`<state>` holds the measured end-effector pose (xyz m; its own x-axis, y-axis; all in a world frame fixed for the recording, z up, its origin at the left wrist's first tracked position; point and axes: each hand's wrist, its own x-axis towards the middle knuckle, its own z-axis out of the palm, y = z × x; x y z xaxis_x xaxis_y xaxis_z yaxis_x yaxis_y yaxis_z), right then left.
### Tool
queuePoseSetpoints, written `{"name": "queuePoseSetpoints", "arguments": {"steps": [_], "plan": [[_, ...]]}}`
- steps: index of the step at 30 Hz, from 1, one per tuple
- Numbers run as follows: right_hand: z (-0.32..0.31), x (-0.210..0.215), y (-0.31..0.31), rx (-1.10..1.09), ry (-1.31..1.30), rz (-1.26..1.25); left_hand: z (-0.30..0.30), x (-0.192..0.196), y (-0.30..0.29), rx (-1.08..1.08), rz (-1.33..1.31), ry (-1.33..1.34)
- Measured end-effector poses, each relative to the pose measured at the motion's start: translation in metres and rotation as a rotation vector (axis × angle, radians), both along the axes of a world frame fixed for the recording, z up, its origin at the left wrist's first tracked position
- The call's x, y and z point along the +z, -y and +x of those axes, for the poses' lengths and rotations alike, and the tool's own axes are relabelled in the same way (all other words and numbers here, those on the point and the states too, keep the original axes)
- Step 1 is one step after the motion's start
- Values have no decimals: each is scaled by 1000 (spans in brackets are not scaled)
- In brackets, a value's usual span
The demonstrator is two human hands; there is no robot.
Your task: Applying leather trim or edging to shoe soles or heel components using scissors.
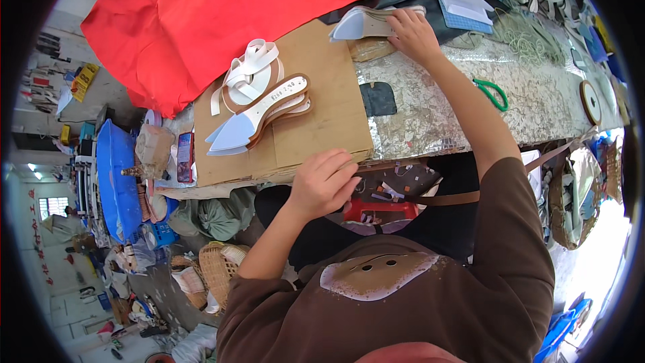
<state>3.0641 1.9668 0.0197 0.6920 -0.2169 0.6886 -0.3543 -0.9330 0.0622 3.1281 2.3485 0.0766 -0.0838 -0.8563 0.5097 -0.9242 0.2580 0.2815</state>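
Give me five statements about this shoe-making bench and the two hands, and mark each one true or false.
1. The right hand rests on a shoe sole at the far side of the bench. True.
2. The left hand holds green-handled scissors. False: the green-handled scissors lie alone on the silvery bench cover; the left hand is at the near edge of the cardboard sheet.
3. A stack of pointed insoles lies on the cardboard sheet. True.
4. The red cloth covers the insoles. False: it lies beyond them, and they are uncovered.
5. White straps lie beside the insoles. True.
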Motion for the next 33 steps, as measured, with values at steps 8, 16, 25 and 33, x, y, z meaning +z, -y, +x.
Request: {"name": "queuePoseSetpoints", "arguments": {"steps": [8, 16, 25, 33], "plan": [[-7, 38, 14, 117, -172, 196, 16, -28, 67, 150, 98, -368], [-63, 35, -69, 285, -250, 1147, 87, -22, 184, 218, 430, -1506], [-97, 73, -90, 351, -470, 1162, 51, 14, 174, -89, 301, -964], [-130, 76, -92, 459, -318, 1297, 28, 48, 165, -279, 423, -976]]}}
